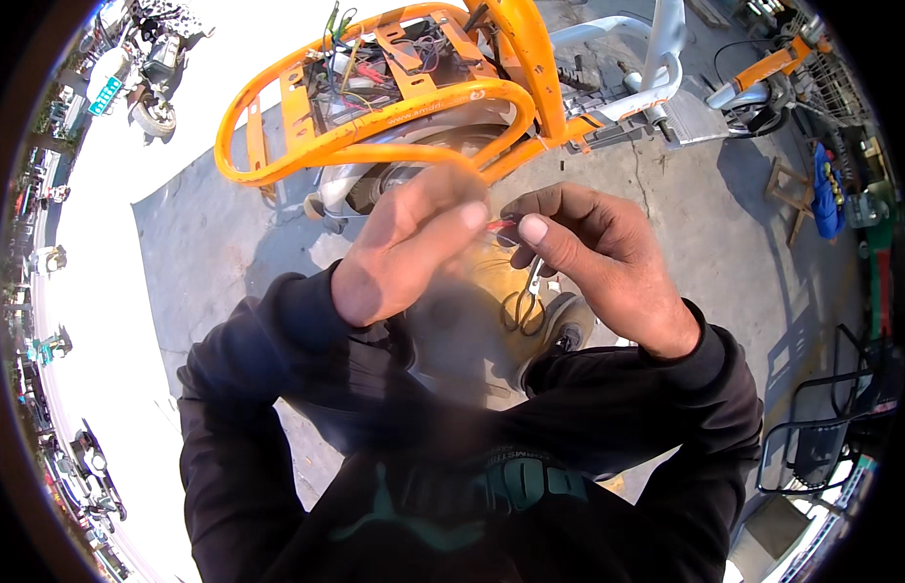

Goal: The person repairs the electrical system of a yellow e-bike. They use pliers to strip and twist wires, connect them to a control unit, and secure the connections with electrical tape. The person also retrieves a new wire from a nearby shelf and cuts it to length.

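In front of me, my right hand point(608, 248) pinches a short red piece point(501, 224) between thumb and fingers; it looks like a wire end. My left hand point(414, 238) is closed at the other side of that piece, its thumb against its fingers. Part of the left hand is blurred, and its fingertips are hard to make out. Just below the right fingers is a pair of scissors point(523, 309) with dark loop handles, pointing up. Whether it hangs from the hand or lies lower down, I cannot tell. Beyond my hands, loose wires point(375, 73) lie tangled inside an orange scooter frame point(248, 160).
A wheel point(375, 185) sits under the orange frame. Below my hands is a yellow surface point(482, 311), beside my shoe point(569, 321). To the right stand a small wooden stool point(788, 199) with a blue item point(828, 194) and a black metal frame point(812, 428). Parked scooters line the left.
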A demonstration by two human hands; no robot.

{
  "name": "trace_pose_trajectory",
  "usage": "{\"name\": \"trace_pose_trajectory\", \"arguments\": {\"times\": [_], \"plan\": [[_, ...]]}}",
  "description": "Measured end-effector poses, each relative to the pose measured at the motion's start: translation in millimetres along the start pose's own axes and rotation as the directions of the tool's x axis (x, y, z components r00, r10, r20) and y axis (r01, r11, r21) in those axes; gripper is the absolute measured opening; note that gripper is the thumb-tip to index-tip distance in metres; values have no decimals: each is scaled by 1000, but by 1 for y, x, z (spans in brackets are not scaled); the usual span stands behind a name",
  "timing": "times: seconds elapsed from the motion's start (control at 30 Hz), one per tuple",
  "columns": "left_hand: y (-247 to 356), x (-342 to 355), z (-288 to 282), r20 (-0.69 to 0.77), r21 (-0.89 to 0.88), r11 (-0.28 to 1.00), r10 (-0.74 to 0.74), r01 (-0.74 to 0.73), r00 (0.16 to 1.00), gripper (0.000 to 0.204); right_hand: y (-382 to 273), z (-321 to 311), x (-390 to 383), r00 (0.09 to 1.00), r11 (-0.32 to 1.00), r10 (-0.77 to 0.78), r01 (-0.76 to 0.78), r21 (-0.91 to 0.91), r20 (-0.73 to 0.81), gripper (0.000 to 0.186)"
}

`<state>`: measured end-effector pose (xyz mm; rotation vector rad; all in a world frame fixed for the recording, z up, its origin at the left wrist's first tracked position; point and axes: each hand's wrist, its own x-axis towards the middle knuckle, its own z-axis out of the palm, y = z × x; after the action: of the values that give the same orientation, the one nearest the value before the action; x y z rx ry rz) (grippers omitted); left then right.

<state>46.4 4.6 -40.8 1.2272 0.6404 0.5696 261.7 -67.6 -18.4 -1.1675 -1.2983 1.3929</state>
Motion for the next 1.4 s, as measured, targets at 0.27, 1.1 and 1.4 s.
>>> {"name": "trace_pose_trajectory", "arguments": {"times": [0.27,1.1,1.4], "plan": [[-2,-1,4,70,114,986,114,-121,991,16,8,-6,0,999,999,7,-8,43,37,22],[-6,1,-11,148,383,920,31,-86,988,28,13,3,12,992,995,-68,60,-76,-102,8],[-24,-2,-7,93,67,990,114,-120,989,20,16,6,16,986,976,-138,120,-184,-90,6]]}}
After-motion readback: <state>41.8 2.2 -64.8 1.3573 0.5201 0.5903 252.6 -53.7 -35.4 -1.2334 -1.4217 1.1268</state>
